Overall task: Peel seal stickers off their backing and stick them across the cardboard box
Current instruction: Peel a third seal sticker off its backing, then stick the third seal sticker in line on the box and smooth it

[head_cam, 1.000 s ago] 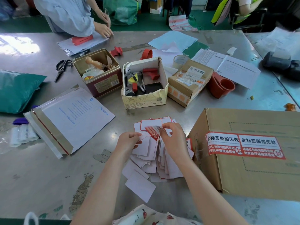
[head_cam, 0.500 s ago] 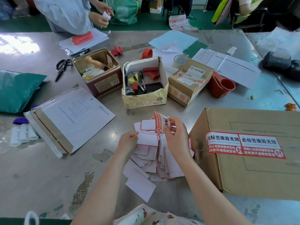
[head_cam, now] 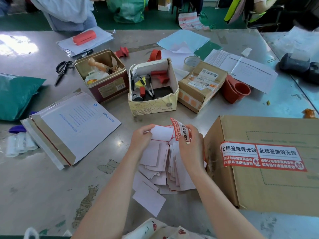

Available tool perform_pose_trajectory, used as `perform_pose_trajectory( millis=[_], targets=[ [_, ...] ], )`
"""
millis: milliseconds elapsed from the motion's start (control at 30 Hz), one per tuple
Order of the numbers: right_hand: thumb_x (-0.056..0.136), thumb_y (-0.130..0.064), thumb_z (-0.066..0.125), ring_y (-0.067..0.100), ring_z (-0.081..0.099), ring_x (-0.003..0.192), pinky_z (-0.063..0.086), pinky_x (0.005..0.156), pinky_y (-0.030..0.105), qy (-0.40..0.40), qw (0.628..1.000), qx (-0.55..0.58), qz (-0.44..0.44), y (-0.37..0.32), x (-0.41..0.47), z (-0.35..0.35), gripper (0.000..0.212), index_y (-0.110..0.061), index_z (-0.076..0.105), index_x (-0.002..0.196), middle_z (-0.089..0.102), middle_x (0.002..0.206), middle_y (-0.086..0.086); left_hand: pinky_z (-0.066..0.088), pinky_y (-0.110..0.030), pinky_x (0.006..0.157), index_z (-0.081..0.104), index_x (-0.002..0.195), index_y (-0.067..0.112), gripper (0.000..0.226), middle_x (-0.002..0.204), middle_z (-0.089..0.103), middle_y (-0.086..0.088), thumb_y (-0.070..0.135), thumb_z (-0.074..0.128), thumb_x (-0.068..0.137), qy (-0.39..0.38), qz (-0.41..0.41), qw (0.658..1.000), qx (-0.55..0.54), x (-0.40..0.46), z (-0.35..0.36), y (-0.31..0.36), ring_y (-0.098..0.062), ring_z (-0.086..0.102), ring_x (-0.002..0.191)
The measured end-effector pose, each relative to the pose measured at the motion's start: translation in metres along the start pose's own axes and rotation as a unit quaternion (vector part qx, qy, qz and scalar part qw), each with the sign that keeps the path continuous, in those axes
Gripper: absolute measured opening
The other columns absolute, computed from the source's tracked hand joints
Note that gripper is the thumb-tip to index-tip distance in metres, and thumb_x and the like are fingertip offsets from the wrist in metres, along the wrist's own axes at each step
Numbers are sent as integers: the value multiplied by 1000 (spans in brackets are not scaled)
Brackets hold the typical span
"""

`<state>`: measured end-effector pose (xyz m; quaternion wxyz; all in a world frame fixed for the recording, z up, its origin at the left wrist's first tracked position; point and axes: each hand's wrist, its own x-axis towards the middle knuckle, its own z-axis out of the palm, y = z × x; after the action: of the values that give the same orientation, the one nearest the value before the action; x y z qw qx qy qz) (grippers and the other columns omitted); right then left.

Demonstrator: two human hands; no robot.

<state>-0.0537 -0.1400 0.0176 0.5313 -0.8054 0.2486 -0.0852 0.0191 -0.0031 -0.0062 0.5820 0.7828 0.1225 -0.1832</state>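
A large cardboard box (head_cam: 269, 190) stands at the right, with two red and white seal stickers (head_cam: 262, 156) side by side on its top. In front of me lies a pile of white backing sheets (head_cam: 160, 168). My left hand (head_cam: 142, 138) pinches the edge of a white backing sheet (head_cam: 162, 133) above the pile. My right hand (head_cam: 190, 145) pinches a red and white seal sticker (head_cam: 180, 129), which curls upward and is mostly lifted off that backing.
Behind the pile stand a metal tin (head_cam: 103, 78), an open white box of pens (head_cam: 153, 90) and a small taped parcel (head_cam: 202, 87). A white mailer envelope (head_cam: 72, 125) lies at the left, scissors (head_cam: 62, 69) farther back. Another person (head_cam: 69, 11) stands beyond the table.
My right hand has peeled the sticker up and away from the backing, lifting it higher. My left hand rose with the backing sheet. The person across the table pulled their hands back.
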Motion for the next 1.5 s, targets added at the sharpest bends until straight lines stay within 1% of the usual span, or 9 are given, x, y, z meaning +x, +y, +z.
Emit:
perform_pose_trajectory(
  millis=[100,233,533,700,933,1067,1167,1400,1500],
  targets=[
    [91,-9,50,9,49,93,39,79,19,-1,1000,-8,2,-1,2,2,39,-21,45,127,47,121,8,42,-27,92,60,123,13,45,128,53,-2,-1,39,87,-5,-14,1000,-2,8,3,1,-16,48,112],
    [91,-10,49,6,48,90,39,69,7,-6,1000,-11,8,-1,4,4,40,-21,43,130,46,122,7,40,-26,88,53,130,9,46,135,50,-9,-2,38,87,-10,-42,999,19,19,5,1,-22,48,118],
    [92,-11,48,7,49,89,42,73,13,-23,999,-3,24,-4,6,7,45,-24,39,134,42,123,6,45,-28,86,53,129,10,46,133,53,-8,4,40,85,-38,-22,992,118,23,0,4,-23,53,116],
    [93,-10,48,8,49,88,45,77,22,-41,999,-5,20,-8,4,8,45,-27,39,134,42,117,2,34,-24,96,53,128,12,37,137,50,-6,10,45,92,-13,97,966,239,15,-4,17,-19,45,126],
    [90,-4,46,13,48,91,35,62,10,-63,998,-19,-17,-18,-3,7,41,-20,46,129,41,109,2,32,-22,93,58,121,17,31,125,55,2,21,53,91,5,266,912,313,-15,-12,49,-14,47,119],
    [91,-3,47,13,46,93,35,77,20,-70,997,-26,-35,-27,-10,4,43,-19,45,131,40,108,0,40,-36,97,66,102,19,16,115,58,3,24,58,89,-8,291,898,330,-24,-13,57,-15,50,110],
    [90,-4,47,10,44,91,31,74,14,-56,996,-34,-55,-30,-16,-2,42,-21,48,129,42,110,1,41,-45,96,63,87,22,4,107,58,5,25,60,87,-5,301,896,326,-35,-14,61,-16,52,104],
    [90,-7,47,14,50,97,35,75,16,-49,995,-39,-75,-32,-32,-14,40,-25,52,125,46,114,2,37,-38,99,60,98,22,12,107,57,6,26,60,87,-1,367,873,323,-62,-11,72,-14,50,107],
    [90,-8,48,7,45,90,32,68,0,-31,995,-34,-92,-37,-37,-21,41,-26,51,127,47,113,0,41,-40,94,59,86,21,6,95,57,7,27,58,88,4,386,869,310,-71,-9,77,-14,52,97]
  ],
)
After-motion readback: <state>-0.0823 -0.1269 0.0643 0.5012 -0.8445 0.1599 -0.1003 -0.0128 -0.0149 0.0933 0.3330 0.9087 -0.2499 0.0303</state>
